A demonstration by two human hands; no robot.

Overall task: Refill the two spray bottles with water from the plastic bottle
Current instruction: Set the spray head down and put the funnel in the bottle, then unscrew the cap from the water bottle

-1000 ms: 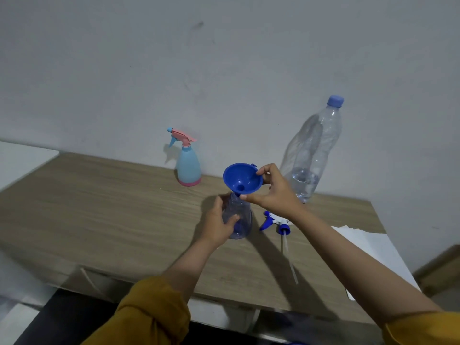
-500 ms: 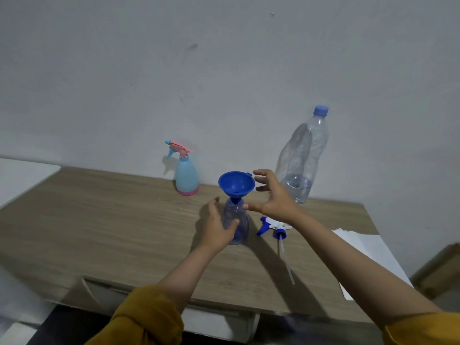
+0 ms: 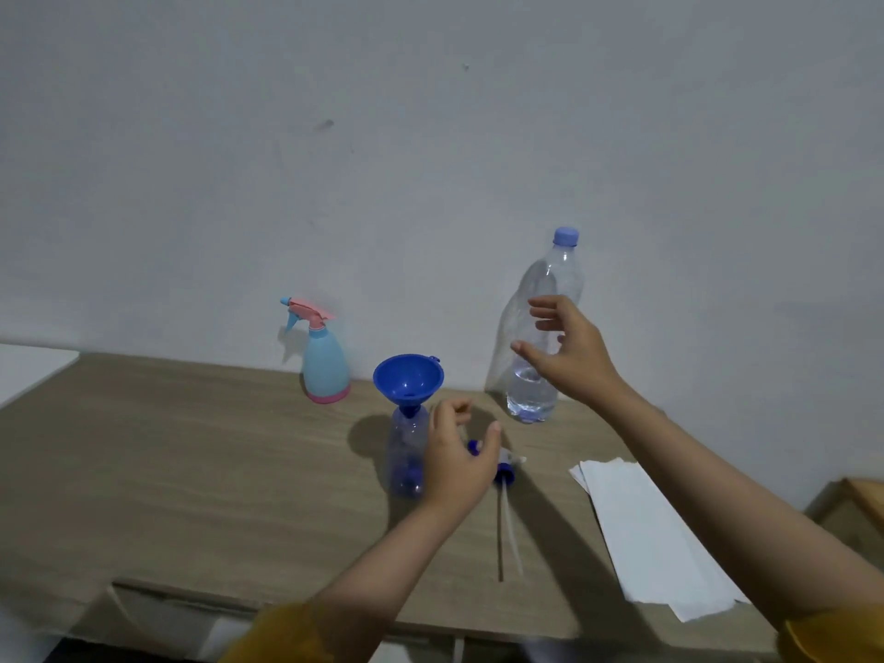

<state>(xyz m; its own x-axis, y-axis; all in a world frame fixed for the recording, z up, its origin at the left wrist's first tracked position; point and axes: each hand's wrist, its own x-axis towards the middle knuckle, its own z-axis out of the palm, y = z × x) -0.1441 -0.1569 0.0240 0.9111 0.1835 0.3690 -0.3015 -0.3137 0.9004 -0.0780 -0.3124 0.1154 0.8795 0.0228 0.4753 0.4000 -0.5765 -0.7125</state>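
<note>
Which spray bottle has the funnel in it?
On the wooden table, find the big clear plastic bottle by the wall. Left of it stands a clear blue spray bottle, headless, with a blue funnel in its neck, unlike the capped light-blue spray bottle.

I see a long wooden table (image 3: pixel 191 471) with a light oak grain, standing against a plain grey-white wall (image 3: pixel 430 136). On its right end lies a stack of white paper sheets (image 3: pixel 646 533). At the far right edge there is perhaps a brown cardboard box (image 3: pixel 856 504).
</note>
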